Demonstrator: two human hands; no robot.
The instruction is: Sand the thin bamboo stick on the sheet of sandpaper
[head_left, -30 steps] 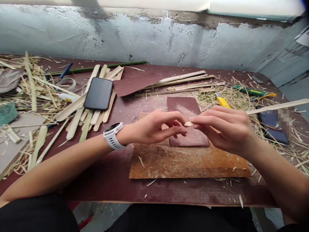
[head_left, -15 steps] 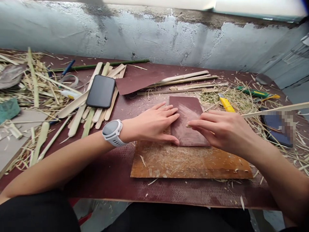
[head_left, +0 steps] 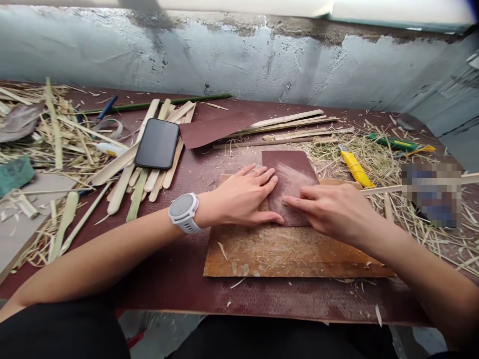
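A dark red sheet of sandpaper (head_left: 290,172), whitened with dust, lies on a worn wooden board (head_left: 295,254). My left hand (head_left: 249,195) rests flat with fingers spread over the sheet's left edge, a white watch on its wrist. My right hand (head_left: 333,207) is closed low over the sheet's right side, fingertips at its surface. From behind that hand a long thin bamboo strip (head_left: 385,189) sticks out to the right; its other end is hidden under the fingers.
A phone (head_left: 157,143) lies on flat bamboo pieces at the left. Another sandpaper sheet (head_left: 209,130) and strips lie behind. Right of the board are shavings, a yellow cutter (head_left: 355,167), a green tool (head_left: 392,143) and a blurred-out object. Shavings (head_left: 30,119) pile up far left.
My right hand has moved slightly left and down across the sandpaper, and the bamboo strip has shifted lower with it. My left hand stays flat on the sheet.
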